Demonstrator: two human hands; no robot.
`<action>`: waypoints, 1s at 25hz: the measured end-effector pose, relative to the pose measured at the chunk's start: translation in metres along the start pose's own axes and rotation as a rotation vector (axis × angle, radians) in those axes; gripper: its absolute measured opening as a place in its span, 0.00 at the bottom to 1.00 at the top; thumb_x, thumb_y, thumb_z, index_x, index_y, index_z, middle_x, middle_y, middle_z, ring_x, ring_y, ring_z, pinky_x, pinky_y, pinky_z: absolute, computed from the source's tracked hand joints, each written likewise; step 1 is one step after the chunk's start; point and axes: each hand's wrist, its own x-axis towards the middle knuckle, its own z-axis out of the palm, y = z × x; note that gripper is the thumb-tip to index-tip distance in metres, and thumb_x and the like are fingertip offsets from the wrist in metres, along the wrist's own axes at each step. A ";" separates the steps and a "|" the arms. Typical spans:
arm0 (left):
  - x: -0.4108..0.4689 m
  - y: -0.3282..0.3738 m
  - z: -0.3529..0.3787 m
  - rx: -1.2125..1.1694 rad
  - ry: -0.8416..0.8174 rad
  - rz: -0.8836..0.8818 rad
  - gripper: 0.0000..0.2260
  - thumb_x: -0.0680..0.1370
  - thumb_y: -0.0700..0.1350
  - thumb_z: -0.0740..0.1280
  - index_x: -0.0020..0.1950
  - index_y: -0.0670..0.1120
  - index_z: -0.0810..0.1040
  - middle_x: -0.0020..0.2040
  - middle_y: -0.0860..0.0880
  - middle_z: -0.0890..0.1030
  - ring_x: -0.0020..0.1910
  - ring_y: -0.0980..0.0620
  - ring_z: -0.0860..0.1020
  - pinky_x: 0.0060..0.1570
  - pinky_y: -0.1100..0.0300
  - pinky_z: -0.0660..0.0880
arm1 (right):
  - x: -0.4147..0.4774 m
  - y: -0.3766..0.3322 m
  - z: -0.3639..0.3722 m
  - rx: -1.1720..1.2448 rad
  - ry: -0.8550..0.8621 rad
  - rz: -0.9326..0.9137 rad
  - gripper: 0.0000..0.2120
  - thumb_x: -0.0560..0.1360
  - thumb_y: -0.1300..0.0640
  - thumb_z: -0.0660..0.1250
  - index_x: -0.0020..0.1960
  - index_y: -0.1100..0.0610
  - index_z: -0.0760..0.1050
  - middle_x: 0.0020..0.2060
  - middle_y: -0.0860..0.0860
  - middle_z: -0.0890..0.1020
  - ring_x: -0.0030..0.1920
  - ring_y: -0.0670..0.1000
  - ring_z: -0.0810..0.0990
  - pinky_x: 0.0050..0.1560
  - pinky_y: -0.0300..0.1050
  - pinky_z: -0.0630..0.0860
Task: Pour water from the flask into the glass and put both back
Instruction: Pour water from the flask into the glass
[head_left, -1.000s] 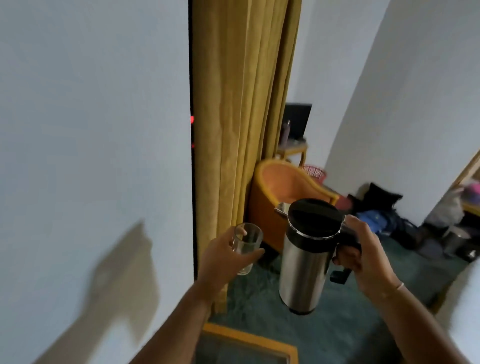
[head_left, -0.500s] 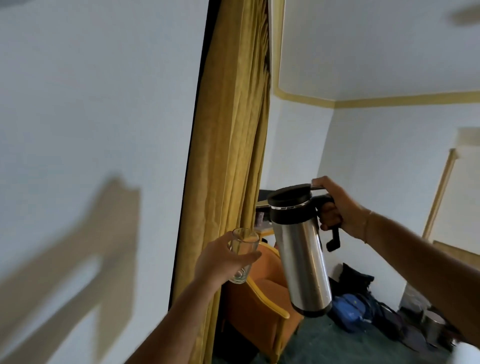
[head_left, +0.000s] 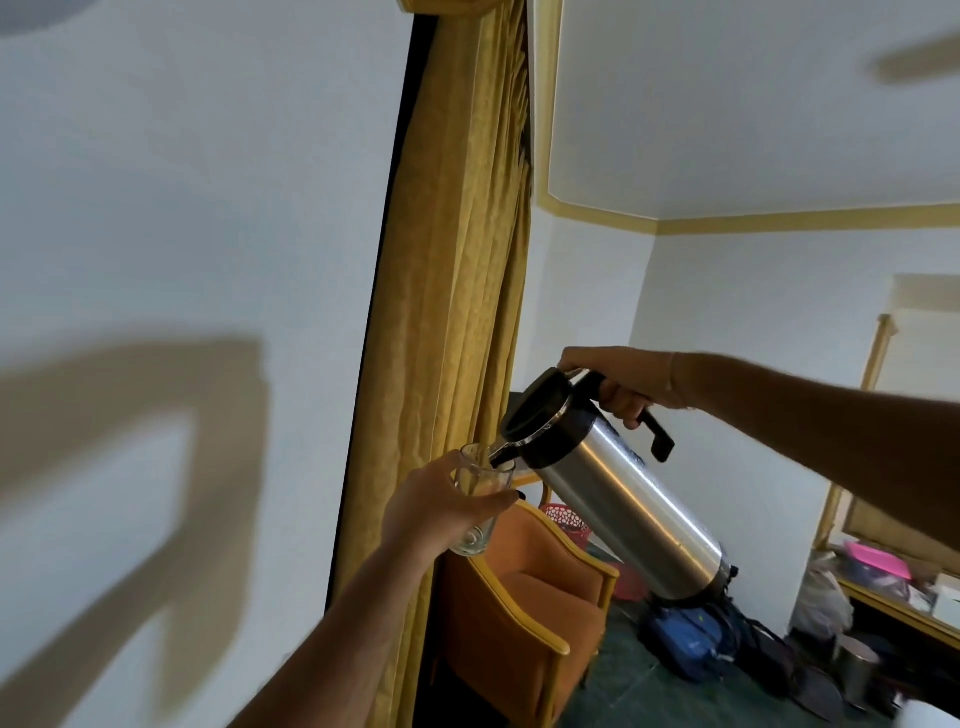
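A steel flask (head_left: 623, 499) with a black lid and handle is tilted to the left, its spout over the rim of a clear glass (head_left: 483, 499). My right hand (head_left: 618, 384) grips the flask's black handle from above. My left hand (head_left: 441, 504) holds the glass upright in mid-air, fingers wrapped around its side. The spout touches or nearly touches the glass rim; any water stream is too faint to make out. Both are held up in front of a yellow curtain.
A yellow curtain (head_left: 447, 312) hangs just behind the glass beside a white wall (head_left: 182, 260). Below stands an orange armchair (head_left: 519, 597). A pink basket (head_left: 569, 522), blue bag (head_left: 685, 634) and cluttered shelf (head_left: 883, 587) lie at the right.
The flask has gone from upright to tilted left, its spout now at the glass rim. The camera view has swung upward. The glass has stayed in my left hand.
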 end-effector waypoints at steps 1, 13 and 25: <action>0.001 0.001 0.000 0.002 0.004 -0.002 0.33 0.66 0.77 0.75 0.62 0.58 0.81 0.44 0.56 0.84 0.43 0.55 0.85 0.38 0.60 0.80 | 0.000 -0.006 0.000 -0.033 0.003 0.004 0.23 0.81 0.39 0.62 0.39 0.56 0.77 0.24 0.47 0.63 0.25 0.47 0.58 0.31 0.41 0.60; 0.008 0.007 -0.001 -0.013 0.056 -0.034 0.33 0.64 0.76 0.76 0.63 0.62 0.79 0.43 0.60 0.82 0.42 0.60 0.83 0.33 0.62 0.75 | 0.022 -0.058 0.004 -0.353 0.067 -0.034 0.22 0.77 0.38 0.60 0.30 0.51 0.69 0.24 0.47 0.63 0.24 0.48 0.57 0.29 0.38 0.61; 0.010 0.004 0.000 0.015 0.077 -0.025 0.37 0.64 0.76 0.76 0.68 0.59 0.79 0.50 0.58 0.81 0.47 0.57 0.82 0.41 0.59 0.82 | 0.021 -0.103 0.013 -0.651 0.211 -0.063 0.25 0.80 0.37 0.58 0.31 0.52 0.63 0.21 0.47 0.63 0.20 0.49 0.57 0.26 0.38 0.62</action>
